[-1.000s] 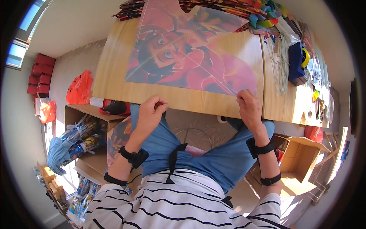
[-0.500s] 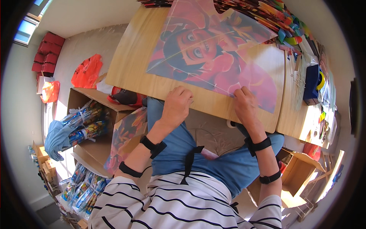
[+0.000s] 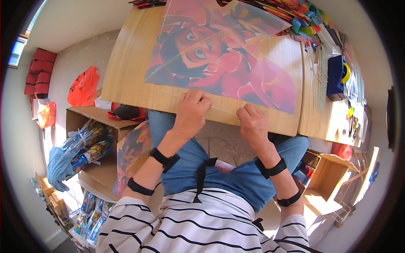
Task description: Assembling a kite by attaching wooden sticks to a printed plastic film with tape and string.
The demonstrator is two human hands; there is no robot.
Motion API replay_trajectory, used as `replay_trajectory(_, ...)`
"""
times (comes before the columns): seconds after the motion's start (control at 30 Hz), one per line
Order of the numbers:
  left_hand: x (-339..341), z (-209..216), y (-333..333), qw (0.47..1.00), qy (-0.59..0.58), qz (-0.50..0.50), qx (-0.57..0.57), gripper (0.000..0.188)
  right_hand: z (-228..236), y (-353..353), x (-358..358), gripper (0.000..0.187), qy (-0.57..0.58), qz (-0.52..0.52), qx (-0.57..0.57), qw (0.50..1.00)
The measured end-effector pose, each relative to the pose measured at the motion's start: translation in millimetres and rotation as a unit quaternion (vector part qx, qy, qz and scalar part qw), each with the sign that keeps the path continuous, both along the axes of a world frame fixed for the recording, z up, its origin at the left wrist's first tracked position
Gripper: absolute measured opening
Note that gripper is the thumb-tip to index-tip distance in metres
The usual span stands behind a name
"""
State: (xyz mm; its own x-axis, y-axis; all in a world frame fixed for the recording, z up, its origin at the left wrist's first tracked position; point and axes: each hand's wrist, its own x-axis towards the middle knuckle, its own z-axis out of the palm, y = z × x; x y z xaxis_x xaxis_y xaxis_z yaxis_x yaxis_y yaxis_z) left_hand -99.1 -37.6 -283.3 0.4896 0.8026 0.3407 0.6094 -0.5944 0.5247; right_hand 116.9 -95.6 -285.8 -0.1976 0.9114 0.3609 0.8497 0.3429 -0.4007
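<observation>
My left hand (image 3: 190, 110) and my right hand (image 3: 254, 125) are at the near edge of the wooden table (image 3: 126, 71), fingers pinched. A thin white string (image 3: 222, 111) runs between them, and a faint length of it trails left past my left hand. Whether it is a soft cord or a stiff strand is hard to tell. Just beyond my hands lies a large translucent kite sail (image 3: 240, 84), printed with a red cartoon figure. A thin straight line crosses the sail diagonally. My fingertips are partly hidden by my knuckles.
Stacked printed kite pieces (image 3: 270, 12) lie along the far edge. At right are pale thin rods (image 3: 317, 76) and a blue tape dispenser (image 3: 336, 80) with yellow tape. A cardboard box (image 3: 95, 113) of wrapped bundles stands at left, another open box (image 3: 329, 179) at lower right.
Both hands have moved off the sail's near edge toward me, my right hand also shifting left. The string lay over the sail; now it is at the table edge. The whole view has shifted slightly.
</observation>
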Motion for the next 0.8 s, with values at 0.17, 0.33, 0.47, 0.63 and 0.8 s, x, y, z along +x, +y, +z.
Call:
replay_trajectory(0.17, 1, 12, -5, 1.0, 0.016, 0.005, 0.015, 0.011, -1, -3, -6, 0.018, 0.001, 0.001, -0.009, 1.0)
replay_trajectory(0.33, 1, 13, -6, 0.998, 0.044, -0.028, 0.042, 0.008, 2, -6, -7, 0.018, 0.013, -0.002, -0.004, 1.0)
replay_trajectory(0.47, -7, 8, -3, 0.997, 0.057, -0.009, 0.048, 0.008, -1, -10, 3, 0.017, -0.003, -0.01, -0.02, 1.0)
replay_trajectory(0.63, 3, 12, 14, 0.997, 0.045, -0.008, 0.07, 0.011, 2, 2, 25, 0.014, -0.002, -0.024, 0.012, 1.0)
replay_trajectory(0.8, 27, 15, 49, 0.992, 0.027, 0.003, 0.122, 0.012, 13, 38, 41, 0.013, -0.017, -0.099, 0.058, 0.993)
